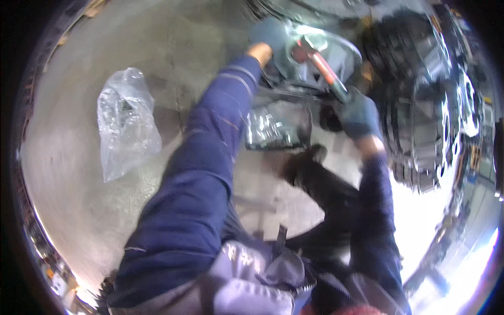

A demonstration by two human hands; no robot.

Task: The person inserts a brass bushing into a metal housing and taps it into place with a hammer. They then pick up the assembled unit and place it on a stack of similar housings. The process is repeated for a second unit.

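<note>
In my gloved right hand (359, 113) is a hammer (326, 71) with a red and dark handle, gripped near the handle's end. Its head points up and to the left, over a large, shiny rounded part (344, 59) at the top of the view. My left hand (269, 34), also in a grey-blue glove, is at the left edge of that part. Blur hides its fingers, so I cannot tell what it grips. Below the part, between my arms, lies a dark tray or bag (278, 126) with small shiny pieces in it.
A clear plastic bag (127, 123) with something inside lies on the grey floor (68, 157) at left. Stacks of dark, ribbed round parts (415, 110) stand close to my right arm. My dark shoe (302, 164) is below the tray or bag.
</note>
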